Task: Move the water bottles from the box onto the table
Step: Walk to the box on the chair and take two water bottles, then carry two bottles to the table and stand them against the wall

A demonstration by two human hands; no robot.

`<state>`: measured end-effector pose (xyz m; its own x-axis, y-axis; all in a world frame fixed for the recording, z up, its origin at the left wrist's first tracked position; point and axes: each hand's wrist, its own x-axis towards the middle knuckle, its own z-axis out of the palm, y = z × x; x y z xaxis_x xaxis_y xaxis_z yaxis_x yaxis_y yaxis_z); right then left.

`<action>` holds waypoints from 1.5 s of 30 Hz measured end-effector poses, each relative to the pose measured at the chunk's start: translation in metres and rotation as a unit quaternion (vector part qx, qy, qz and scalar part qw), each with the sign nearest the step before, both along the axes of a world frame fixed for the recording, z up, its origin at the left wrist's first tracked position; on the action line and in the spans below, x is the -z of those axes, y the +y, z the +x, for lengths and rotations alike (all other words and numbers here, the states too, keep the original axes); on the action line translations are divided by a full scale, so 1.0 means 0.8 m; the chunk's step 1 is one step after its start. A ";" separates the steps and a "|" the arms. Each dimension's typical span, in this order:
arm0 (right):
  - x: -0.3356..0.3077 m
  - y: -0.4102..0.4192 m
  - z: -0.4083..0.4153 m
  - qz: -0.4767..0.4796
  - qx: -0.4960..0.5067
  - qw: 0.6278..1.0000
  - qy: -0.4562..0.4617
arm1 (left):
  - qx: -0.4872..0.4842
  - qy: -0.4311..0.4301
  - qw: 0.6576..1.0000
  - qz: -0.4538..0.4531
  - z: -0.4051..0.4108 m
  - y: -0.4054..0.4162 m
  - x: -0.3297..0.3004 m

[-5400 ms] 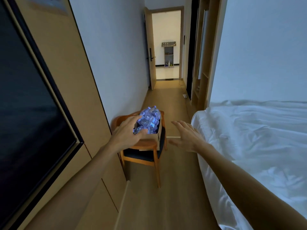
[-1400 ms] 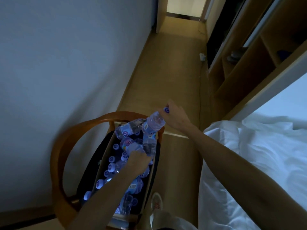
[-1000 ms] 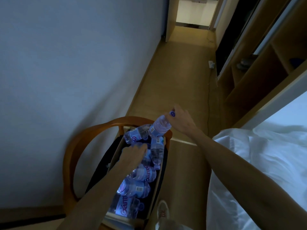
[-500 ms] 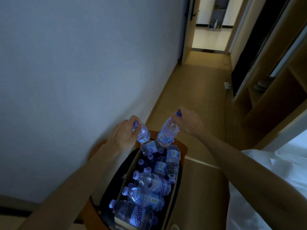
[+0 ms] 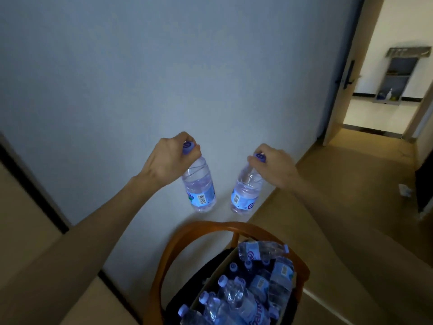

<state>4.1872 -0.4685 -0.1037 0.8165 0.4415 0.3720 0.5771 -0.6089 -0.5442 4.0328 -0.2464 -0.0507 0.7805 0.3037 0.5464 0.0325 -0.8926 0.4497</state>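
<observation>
I am pinching two water bottles by their caps, left fingers and right fingers curled tight, above the box; carrying them steadily, keeping both hanging upright.

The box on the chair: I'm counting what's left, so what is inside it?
The box holds many capped water bottles, some upright, some lying across. Lower layers and its near end are out of sight.

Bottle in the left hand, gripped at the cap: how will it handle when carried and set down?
The bottle, hanging below the left hand, looks nearly full, so probably heavy for its size and apt to swing. Its ribbed thin clear wall likely dents under a squeeze. Tall and narrow, it may tip if set down tilted.
</observation>
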 end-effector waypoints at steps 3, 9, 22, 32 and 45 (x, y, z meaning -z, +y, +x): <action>-0.028 0.035 -0.005 0.003 -0.056 0.998 -0.039 | -0.053 -0.034 0.998 0.010 -0.031 0.002 -0.026; -0.079 0.101 -0.034 0.020 -0.183 0.978 -0.097 | -0.190 -0.041 0.980 0.048 -0.112 0.003 -0.063; -0.128 0.227 -0.236 0.087 -0.436 0.889 -0.108 | -0.460 -0.011 0.885 0.077 -0.367 -0.017 -0.096; -0.144 0.287 -0.501 0.095 -0.593 0.793 -0.100 | -0.628 0.022 0.774 0.079 -0.626 -0.073 -0.110; -0.141 0.302 -0.889 0.057 -0.736 0.665 -0.113 | -0.745 0.039 0.658 0.100 -0.959 -0.182 -0.115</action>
<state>3.4760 -0.2268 0.0090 -0.5520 0.6591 0.5107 0.5773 0.7441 -0.3362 3.2656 -0.3919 0.0412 -0.2752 0.6919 0.6675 0.9548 0.1154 0.2740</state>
